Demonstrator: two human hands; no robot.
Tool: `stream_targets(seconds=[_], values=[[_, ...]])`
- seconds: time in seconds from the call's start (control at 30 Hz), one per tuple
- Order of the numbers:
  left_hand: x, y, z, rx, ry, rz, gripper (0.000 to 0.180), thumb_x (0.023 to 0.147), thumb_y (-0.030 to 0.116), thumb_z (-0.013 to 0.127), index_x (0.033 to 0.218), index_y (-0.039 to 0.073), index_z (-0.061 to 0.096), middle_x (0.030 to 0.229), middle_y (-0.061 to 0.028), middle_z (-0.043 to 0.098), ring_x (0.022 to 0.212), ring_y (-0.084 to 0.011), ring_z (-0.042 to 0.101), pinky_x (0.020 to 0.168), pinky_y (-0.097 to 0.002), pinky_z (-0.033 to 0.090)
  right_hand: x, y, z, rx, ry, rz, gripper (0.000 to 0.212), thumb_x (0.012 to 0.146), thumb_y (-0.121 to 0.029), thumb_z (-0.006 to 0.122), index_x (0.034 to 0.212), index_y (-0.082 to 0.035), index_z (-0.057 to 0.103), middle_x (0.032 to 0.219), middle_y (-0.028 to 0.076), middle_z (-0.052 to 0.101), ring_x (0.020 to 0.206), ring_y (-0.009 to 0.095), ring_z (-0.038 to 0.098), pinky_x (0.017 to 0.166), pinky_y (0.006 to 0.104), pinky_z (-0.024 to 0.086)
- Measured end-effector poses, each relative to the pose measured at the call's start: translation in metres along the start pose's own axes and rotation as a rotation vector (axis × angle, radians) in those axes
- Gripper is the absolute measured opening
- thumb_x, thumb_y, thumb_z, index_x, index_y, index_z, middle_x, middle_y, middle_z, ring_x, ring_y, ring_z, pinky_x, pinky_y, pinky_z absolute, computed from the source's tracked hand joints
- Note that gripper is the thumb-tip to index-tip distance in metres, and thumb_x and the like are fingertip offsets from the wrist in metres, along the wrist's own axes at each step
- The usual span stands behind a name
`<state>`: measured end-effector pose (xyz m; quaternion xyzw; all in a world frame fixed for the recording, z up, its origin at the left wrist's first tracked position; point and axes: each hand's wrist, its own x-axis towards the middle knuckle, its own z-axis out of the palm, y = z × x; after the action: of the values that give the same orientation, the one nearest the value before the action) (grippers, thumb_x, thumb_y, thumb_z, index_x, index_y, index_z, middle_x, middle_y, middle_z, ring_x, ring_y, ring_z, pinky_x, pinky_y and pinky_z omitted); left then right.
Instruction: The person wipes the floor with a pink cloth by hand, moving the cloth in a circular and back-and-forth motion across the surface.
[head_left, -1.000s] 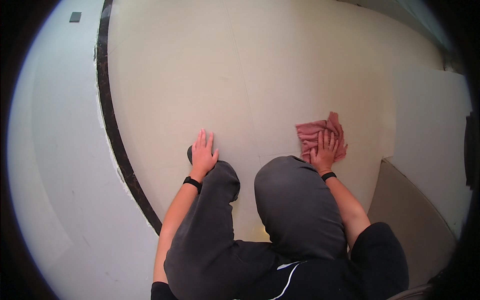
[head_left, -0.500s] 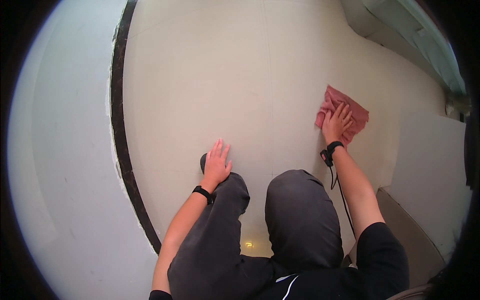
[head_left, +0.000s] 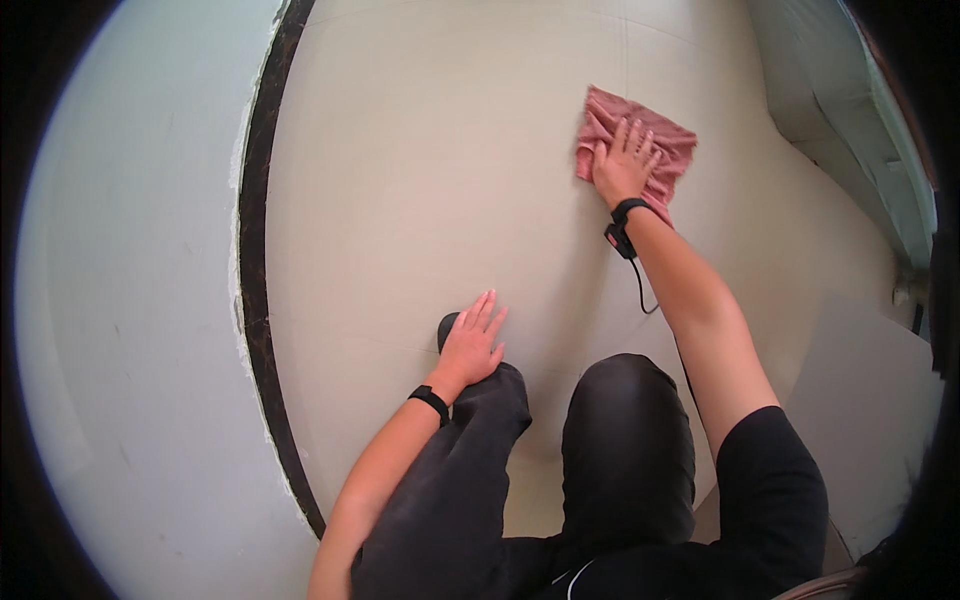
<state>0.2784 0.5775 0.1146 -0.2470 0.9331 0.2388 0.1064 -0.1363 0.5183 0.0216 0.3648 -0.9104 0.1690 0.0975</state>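
Note:
A dusty-red cloth (head_left: 672,150) lies crumpled on the pale tiled floor (head_left: 430,170), ahead and right of centre. My right hand (head_left: 627,168) presses flat on top of it, fingers spread, with the arm stretched far forward. Folds of the cloth show around the palm and fingers. My left hand (head_left: 472,345) rests on my left knee with its fingers extended and holds nothing. The tip of a dark shoe (head_left: 446,330) shows beside that hand. Each wrist carries a black band, and a cable hangs from the right one.
Along the left runs a pale wall (head_left: 140,300) with a dark skirting strip (head_left: 254,240) at its foot. Grey-green covered furniture (head_left: 830,90) stands at the far right. A light grey panel (head_left: 865,390) is close to my right arm.
My right hand and the cloth under it have slid forward and to the left over the floor. My left hand stays on the knee; the whole view has shifted slightly.

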Motion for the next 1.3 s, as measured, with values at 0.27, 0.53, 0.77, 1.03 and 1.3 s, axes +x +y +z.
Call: stream_targets(seconds=[0.27, 0.53, 0.77, 1.03, 1.3], values=[[-0.021, 0.096, 0.006, 0.057, -0.015, 0.057, 0.07, 0.087, 0.022, 0.067, 0.152, 0.007, 0.048, 0.168, -0.0211, 0.026, 0.156, -0.0355, 0.025, 0.122, -0.0503, 0.028, -0.005, -0.083, -0.059, 0.125, -0.153, -0.326, 0.068, 0.102, -0.048, 0.043, 0.161, -0.014, 0.035, 0.172, 0.012, 0.023, 0.159, 0.038, 0.013, 0.126, 0.063, 0.004], [-0.034, 0.13, -0.01, 0.024, 0.087, 0.093, 0.07, 0.078, 0.014, 0.062, 0.147, 0.005, 0.053, 0.161, -0.0208, 0.039, 0.151, -0.0358, 0.033, 0.12, -0.0486, 0.032, -0.11, -0.219, -0.137, 0.204, -0.41, -1.018, 0.066, 0.101, -0.043, 0.049, 0.161, -0.02, 0.036, 0.173, 0.006, 0.023, 0.16, 0.033, 0.01, 0.127, 0.0586, 0.005], [-0.011, 0.08, -0.012, -0.212, 0.136, 0.092, 0.051, 0.076, 0.016, 0.064, 0.124, 0.002, 0.069, 0.134, -0.0214, 0.061, 0.132, -0.0395, 0.052, 0.117, -0.0514, 0.035, -0.16, -0.256, -0.108, 0.177, -0.502, -1.422, 0.068, 0.102, -0.05, 0.051, 0.163, -0.029, 0.032, 0.174, -0.002, 0.018, 0.161, 0.025, 0.007, 0.13, 0.0549, 0.0], [-0.026, 0.102, -0.014, 0.078, -0.043, 0.042, 0.075, 0.083, 0.02, 0.064, 0.156, 0.014, 0.045, 0.172, -0.0156, 0.021, 0.159, -0.0298, 0.02, 0.123, -0.0476, 0.027, -0.058, -0.137, -0.103, 0.361, -0.316, -0.995, 0.064, 0.095, -0.037, 0.061, 0.154, -0.017, 0.048, 0.166, 0.007, 0.038, 0.155, 0.033, 0.028, 0.127, 0.0501, 0.023], [-0.023, 0.116, -0.032, 0.068, -0.05, 0.043, 0.077, 0.082, 0.02, 0.066, 0.157, 0.018, 0.045, 0.173, -0.0148, 0.019, 0.158, -0.0296, 0.021, 0.121, -0.052, 0.028, 0.037, 0.129, -0.131, 0.011, -0.109, -0.585, 0.06, 0.107, -0.04, 0.044, 0.16, -0.015, 0.038, 0.168, 0.012, 0.031, 0.156, 0.037, 0.024, 0.126, 0.0526, 0.019]])
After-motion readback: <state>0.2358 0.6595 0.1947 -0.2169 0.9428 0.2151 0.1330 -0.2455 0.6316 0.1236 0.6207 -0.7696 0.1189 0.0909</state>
